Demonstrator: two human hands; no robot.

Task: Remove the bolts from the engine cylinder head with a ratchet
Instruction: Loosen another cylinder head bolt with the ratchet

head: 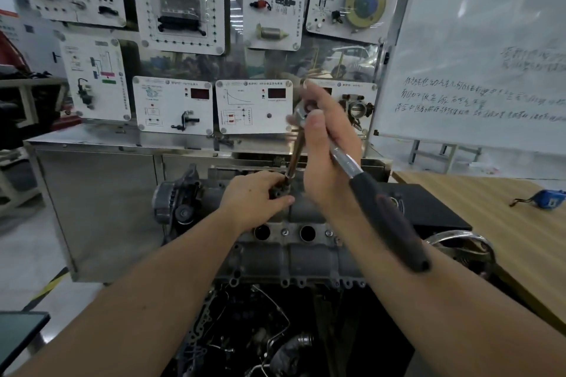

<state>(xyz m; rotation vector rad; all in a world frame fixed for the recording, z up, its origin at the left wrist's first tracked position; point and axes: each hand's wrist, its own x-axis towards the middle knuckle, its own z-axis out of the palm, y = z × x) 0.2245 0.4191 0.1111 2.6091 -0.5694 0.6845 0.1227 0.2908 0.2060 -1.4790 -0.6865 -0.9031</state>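
The right hand's grip is clamped around the head of a ratchet, whose black handle slants down to the near right. A long extension bar is seen dropping from it into the engine cylinder head at centre. The left hand is pinched around the bar's lower end. A wooden bench is seen at right.
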